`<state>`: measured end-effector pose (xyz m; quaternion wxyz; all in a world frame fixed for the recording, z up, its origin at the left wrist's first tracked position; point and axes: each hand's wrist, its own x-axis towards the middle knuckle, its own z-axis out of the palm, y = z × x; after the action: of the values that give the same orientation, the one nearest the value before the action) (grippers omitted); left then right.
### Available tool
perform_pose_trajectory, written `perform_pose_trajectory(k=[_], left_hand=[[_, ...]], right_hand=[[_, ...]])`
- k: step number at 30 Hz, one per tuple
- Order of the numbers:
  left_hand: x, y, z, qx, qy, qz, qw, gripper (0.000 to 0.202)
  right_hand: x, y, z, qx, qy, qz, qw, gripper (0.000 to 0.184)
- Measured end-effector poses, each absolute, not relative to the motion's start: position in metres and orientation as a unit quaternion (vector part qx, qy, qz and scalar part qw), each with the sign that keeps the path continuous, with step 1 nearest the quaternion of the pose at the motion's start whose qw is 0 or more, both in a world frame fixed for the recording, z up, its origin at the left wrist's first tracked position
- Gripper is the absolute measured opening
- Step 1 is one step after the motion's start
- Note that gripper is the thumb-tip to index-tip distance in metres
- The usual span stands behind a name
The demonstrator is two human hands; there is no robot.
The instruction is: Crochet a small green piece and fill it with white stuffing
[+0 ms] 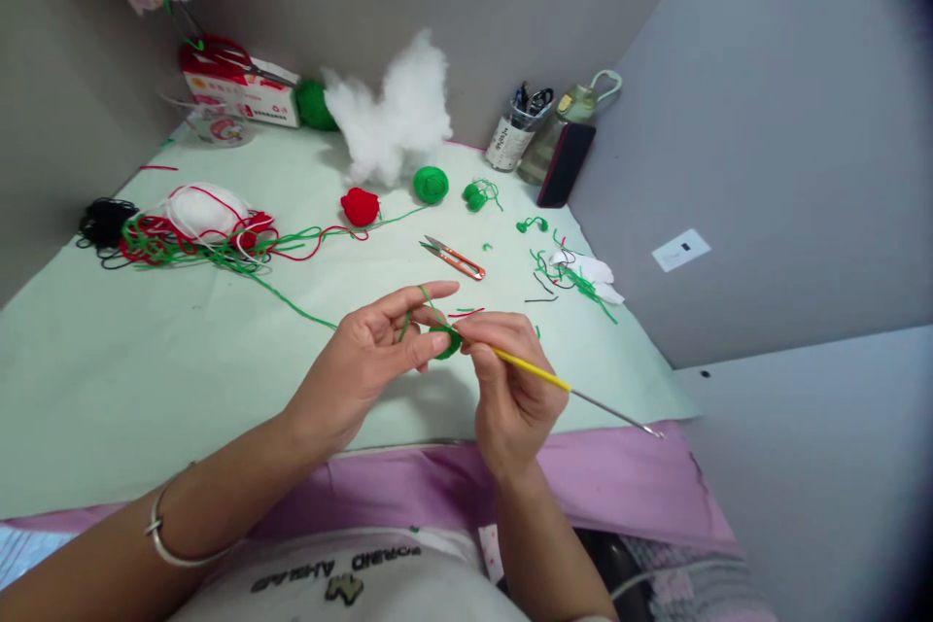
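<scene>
My left hand (383,335) pinches a small piece of green crochet work (446,344) between thumb and fingers. Green yarn (298,311) runs from the tangle on the left into this hand and passes over its raised index finger. A yellow-handled crochet hook (532,368) is gripped in my right hand (510,379), its rear metal end sticking out to the lower right. The hook's front tip meets the green work, mostly hidden by my fingers. Beyond the hands lie orange-handled thread snips (459,259).
At the left is a tangle of white, red and green yarn (204,224). White stuffing (394,112), a red ball (360,206) and a green yarn ball (431,185) sit farther back. A phone (567,165) leans on a bottle at right, beyond yarn scraps (579,280).
</scene>
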<state>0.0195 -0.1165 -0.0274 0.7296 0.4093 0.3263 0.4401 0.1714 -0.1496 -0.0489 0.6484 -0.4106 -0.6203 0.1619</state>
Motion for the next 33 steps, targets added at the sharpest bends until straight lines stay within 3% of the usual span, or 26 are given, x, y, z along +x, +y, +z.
perform_pose_trajectory(k=[7,14,21,33], left_hand=[[0.013,-0.111,-0.03,0.339,0.261,0.337,0.839,0.044],[0.012,-0.113,-0.031,0.336,0.252,0.355,0.835,0.033],[0.021,-0.121,-0.032,0.44,0.288,0.42,0.74,0.036],[0.01,-0.123,-0.033,0.472,0.377,0.419,0.678,0.034]], right_hand=[[0.18,-0.145,-0.045,-0.375,-0.493,0.36,0.697,0.018],[0.186,-0.139,-0.048,-0.355,-0.413,0.47,0.694,0.018],[0.175,-0.148,-0.055,-0.41,-0.516,0.333,0.674,0.016],[0.177,-0.148,-0.046,-0.393,-0.496,0.358,0.686,0.02]])
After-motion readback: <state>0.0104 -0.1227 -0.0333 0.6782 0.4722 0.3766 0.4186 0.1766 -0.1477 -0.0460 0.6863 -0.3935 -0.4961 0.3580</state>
